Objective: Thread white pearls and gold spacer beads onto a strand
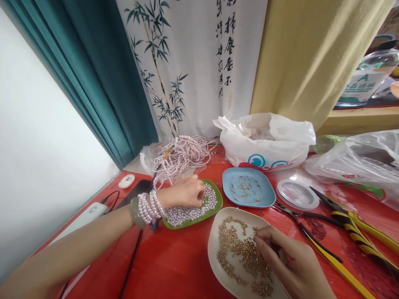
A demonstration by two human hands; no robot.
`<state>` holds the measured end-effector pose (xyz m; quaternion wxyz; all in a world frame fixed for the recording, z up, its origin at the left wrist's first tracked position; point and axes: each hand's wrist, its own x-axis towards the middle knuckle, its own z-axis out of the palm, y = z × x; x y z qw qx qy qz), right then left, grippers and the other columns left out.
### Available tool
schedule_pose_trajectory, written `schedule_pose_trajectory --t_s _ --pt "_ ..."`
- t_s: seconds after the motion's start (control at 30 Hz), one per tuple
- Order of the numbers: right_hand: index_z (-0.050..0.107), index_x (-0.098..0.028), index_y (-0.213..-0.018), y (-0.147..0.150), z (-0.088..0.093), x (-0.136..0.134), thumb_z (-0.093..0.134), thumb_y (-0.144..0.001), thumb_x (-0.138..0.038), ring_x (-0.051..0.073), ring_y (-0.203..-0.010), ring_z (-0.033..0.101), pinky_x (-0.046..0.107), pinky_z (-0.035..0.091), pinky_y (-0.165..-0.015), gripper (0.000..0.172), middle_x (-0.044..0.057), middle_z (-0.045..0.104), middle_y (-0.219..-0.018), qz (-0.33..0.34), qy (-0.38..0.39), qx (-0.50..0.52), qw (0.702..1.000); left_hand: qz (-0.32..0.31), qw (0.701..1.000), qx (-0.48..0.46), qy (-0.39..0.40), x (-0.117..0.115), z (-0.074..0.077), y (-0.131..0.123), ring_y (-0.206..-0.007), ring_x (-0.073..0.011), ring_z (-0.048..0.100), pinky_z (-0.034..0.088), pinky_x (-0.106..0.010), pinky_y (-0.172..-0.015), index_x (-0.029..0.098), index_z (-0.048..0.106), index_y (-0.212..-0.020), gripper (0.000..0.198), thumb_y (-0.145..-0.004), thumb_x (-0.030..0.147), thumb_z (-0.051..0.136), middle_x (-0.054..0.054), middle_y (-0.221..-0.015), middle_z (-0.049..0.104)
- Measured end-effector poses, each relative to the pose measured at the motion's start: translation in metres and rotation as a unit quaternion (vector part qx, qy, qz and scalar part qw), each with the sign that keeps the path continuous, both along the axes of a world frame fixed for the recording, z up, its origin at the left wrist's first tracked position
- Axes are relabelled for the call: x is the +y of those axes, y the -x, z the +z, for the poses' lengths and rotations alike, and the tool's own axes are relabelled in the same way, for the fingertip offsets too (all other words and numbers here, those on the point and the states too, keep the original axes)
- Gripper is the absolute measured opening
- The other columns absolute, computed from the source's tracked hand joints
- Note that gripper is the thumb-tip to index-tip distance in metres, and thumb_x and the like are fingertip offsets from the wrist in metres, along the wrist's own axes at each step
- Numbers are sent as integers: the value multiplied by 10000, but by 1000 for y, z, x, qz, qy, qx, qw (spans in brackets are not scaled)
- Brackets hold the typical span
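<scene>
My left hand [187,192], wearing pearl-bead bracelets [150,207] and a pale bangle [136,213], hangs over a green tray [220,200] of loose lilac-white pearl beads [183,215]. Its fingers are curled closed; whatever they grip is hidden. Over the right side of a cream plate [214,253], my right hand [288,259] pinches thumb and forefinger together. Small gold beads [240,249] lie scattered across that plate. Anything in the pinch is too small to make out. Behind the two, a blue tray [269,192] holds thin metal pins [245,189].
Strands of pink pearl beads [183,155] are heaped at the back. A white plastic bag [264,145] stands beside them. To the right lie a round clear lid [297,194], slim pliers [321,245] and yellow-black pliers [346,220]. A dark cable crosses the red table [168,265] at left.
</scene>
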<state>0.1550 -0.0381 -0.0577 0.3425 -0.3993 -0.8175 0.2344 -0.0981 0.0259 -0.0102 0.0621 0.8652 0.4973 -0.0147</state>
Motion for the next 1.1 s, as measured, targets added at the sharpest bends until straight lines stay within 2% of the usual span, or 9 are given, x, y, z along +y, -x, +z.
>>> schedule_pose_trajectory --t_s 0.13,0.27,0.37,0.5,0.57,0.63,0.8,0.93,1.1 --pt "498 -213 -664 1 0 0 413 -842 -265 94 -374 470 183 381 -369 203 -45 518 -474 -7 -2 7 1000 58 997 -60 8 4 1 7 -729 -181 513 337 -280 -588 185 659 -660 96 -623 215 576 -37 -715 611" --pt "496 -213 -658 2 1 -1 414 -839 -262 90 -367 451 181 365 -364 205 -55 482 -453 -13 -5 24 1000 112 962 -222 113 5 5 11 -621 -125 528 373 -259 -578 164 659 -703 130 -655 246 570 -35 -724 640" --pt "493 -209 -658 3 2 -2 415 -835 -251 88 -372 445 180 358 -371 198 -61 462 -451 -17 -4 36 999 156 890 -375 205 1 7 3 -647 -121 555 414 -262 -620 143 634 -707 116 -661 242 596 -44 -734 655" --pt "478 -204 -649 5 4 -3 396 -832 -231 83 -364 412 182 334 -368 202 -63 441 -444 -19 11 49 999 195 764 -548 279 -12 5 -25 -698 -112 570 432 -260 -700 134 614 -682 60 -647 182 622 -45 -760 654" --pt "471 -201 -639 5 5 -4 389 -825 -224 83 -371 410 184 337 -377 204 -59 441 -447 -21 27 58 998 203 703 -603 316 -19 4 -42 -727 -117 585 434 -262 -746 129 607 -677 54 -652 172 627 -47 -760 655" --pt "466 -200 -630 5 7 -4 383 -819 -224 87 -389 419 188 351 -396 207 -54 447 -452 -24 49 72 996 219 661 -628 347 -27 3 -59 -701 -120 594 443 -271 -747 129 594 -666 60 -643 164 637 -46 -737 656" --pt "452 -197 -613 5 8 -5 388 -805 -216 85 -411 398 191 339 -409 203 -50 441 -464 -25 83 104 991 220 645 -637 361 -38 -2 -86 -636 -117 600 468 -262 -693 122 577 -630 89 -644 174 648 -46 -657 650" --pt "445 -196 -616 4 6 -4 397 -791 -198 80 -416 377 192 315 -414 182 -55 428 -479 -15 82 109 991 221 647 -643 344 -39 -8 -90 -618 -128 615 486 -282 -693 120 575 -646 105 -655 192 651 -53 -626 659" --pt "413 -201 -598 5 5 -4 394 -773 -168 76 -410 361 194 295 -411 179 -62 397 -479 -7 87 111 990 231 628 -656 348 -38 -11 -89 -620 -127 626 496 -284 -705 120 563 -652 99 -661 181 640 -58 -636 668"
